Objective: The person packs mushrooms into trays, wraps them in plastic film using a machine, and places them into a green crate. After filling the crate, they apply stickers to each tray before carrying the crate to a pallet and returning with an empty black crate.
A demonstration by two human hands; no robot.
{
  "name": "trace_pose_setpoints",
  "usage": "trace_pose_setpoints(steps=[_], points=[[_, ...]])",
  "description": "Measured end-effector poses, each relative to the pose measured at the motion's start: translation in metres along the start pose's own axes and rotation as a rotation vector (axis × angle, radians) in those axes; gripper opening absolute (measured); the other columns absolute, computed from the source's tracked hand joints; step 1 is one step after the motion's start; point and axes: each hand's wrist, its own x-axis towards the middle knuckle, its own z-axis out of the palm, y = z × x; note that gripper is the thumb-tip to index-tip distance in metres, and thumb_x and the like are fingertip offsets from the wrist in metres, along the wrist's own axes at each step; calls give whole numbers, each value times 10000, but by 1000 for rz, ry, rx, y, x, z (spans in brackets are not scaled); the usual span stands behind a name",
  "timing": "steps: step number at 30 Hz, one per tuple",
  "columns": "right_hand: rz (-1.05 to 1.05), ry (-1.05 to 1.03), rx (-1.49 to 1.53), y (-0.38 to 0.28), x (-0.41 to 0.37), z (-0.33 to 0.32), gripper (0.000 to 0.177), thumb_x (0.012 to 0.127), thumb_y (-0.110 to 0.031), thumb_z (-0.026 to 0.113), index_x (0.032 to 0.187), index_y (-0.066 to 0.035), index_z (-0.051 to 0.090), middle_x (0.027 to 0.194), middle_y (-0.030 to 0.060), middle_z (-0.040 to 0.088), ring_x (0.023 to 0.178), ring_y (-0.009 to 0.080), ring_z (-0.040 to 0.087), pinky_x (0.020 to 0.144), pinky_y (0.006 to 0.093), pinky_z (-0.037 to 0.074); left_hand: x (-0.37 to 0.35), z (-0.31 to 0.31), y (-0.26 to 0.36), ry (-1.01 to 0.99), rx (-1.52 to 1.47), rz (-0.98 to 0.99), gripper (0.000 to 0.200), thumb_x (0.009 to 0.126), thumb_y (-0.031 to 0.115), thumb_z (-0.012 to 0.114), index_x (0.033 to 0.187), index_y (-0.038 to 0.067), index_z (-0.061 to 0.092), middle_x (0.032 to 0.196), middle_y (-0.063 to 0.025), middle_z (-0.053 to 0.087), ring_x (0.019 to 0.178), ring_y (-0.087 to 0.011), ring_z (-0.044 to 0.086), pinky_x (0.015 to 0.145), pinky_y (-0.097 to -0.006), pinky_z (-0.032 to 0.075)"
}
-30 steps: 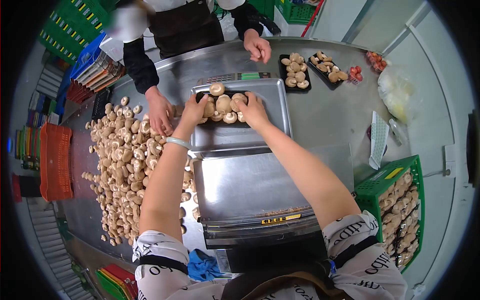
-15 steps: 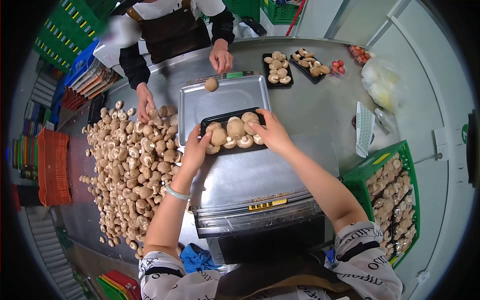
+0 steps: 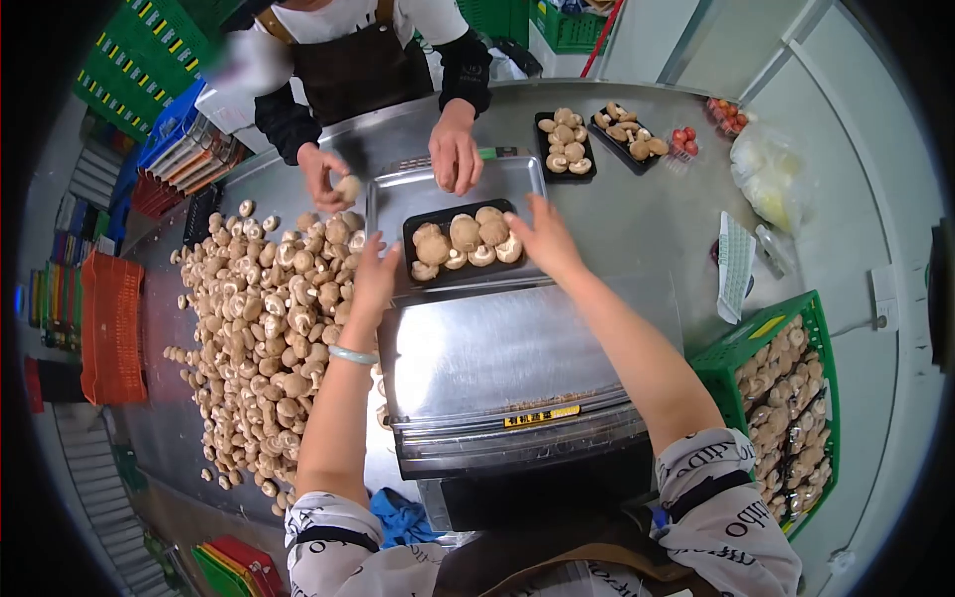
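Black tray: filled with shiitake mushrooms (image 3: pixel 465 233), the black tray (image 3: pixel 426 219) now sits on the metal scale pan (image 3: pixel 502 184); half a second ago both hands gripped it at the pan's front edge.
Left hand: the left hand (image 3: pixel 376 277) has let go, its fingers spread just beside the tray's left end.
Right hand: the right hand (image 3: pixel 547 244) has loosened too, fingers spread at the tray's right end; whether the thumb touches the rim, I cannot tell.
Loose mushroom: the one lying at the back of the pan earlier no longer shows there.
Co-worker: their right hand (image 3: pixel 320 177) has risen from the mushroom pile (image 3: pixel 264 333), pinching a single mushroom (image 3: pixel 347 188); their left hand (image 3: pixel 456 154) now reaches over the pan's back, its grip unclear.
Surface: the pile still covers the left of the steel surface (image 3: pixel 627 224).
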Motion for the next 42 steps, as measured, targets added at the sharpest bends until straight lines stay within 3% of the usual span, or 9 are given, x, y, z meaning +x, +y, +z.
trace_pose_setpoints(steps=[3,7,16,22,23,26,27,37,42], points=[[61,-65,178,7,-3,-23,534,920,-374,575,1281,6,470,1252,209,525,1101,331,557,932,391,454,-10,-23,0,-12,-146,-74,480,939,244,575,1333,-8,469,1117,-91,609,881,-140,567,761,-277,477],[104,-121,202,6,-13,-39,490,931,-368,569,1233,15,516,1229,171,545,1038,285,582,893,365,466,-10,-32,-9,-39,-111,-8,381,933,210,576,1243,-12,563,1079,-91,623,875,-142,572,758,-284,473],[97,-170,234,9,-20,-44,483,925,-380,581,1211,8,548,1202,174,564,1026,293,595,888,368,469,-7,-27,-1,-104,-44,22,417,946,261,544,1256,-17,557,1062,-109,637,931,-172,589,801,-290,463],[242,-287,431,2,-2,-16,660,864,-441,644,1334,-24,442,1218,236,543,1109,341,569,955,371,445,10,-4,38,-234,0,-278,509,960,347,525,1317,-15,506,1148,-97,609,992,-160,569,860,-313,465],[267,-300,469,-3,1,-9,699,849,-448,659,1357,-32,418,1237,248,528,1135,351,553,975,378,434,13,5,37,-186,-14,-222,578,946,429,517,1344,11,485,1162,-140,612,1081,-231,574,947,-352,440],[53,-300,49,-16,-5,15,766,825,-433,691,1404,-55,360,1324,243,464,1227,353,482,1016,404,395,40,38,4,-108,219,-3,646,915,487,529,1352,16,461,1254,-246,514,1181,-373,517,980,-389,416],[26,-274,-19,-15,-7,22,766,809,-408,710,1405,-76,361,1326,244,444,1249,390,442,1041,425,374,30,39,23,-114,300,-52,677,907,494,532,1392,38,406,1339,-290,419,1217,-430,471,1011,-422,396],[-33,-182,122,-35,-16,-28,650,849,-350,672,1364,-61,399,1284,203,459,1213,376,460,1010,419,403,-1,27,68,13,177,228,499,943,330,555,1326,20,470,1244,-206,499,1132,-328,516,964,-385,409],[-82,-249,196,-39,-76,-77,617,853,-295,680,1354,-61,406,1275,195,465,1207,352,477,1005,399,405,-73,5,90,-146,61,146,474,924,249,589,1315,4,481,1214,-169,516,1054,-264,514,925,-353,414]])
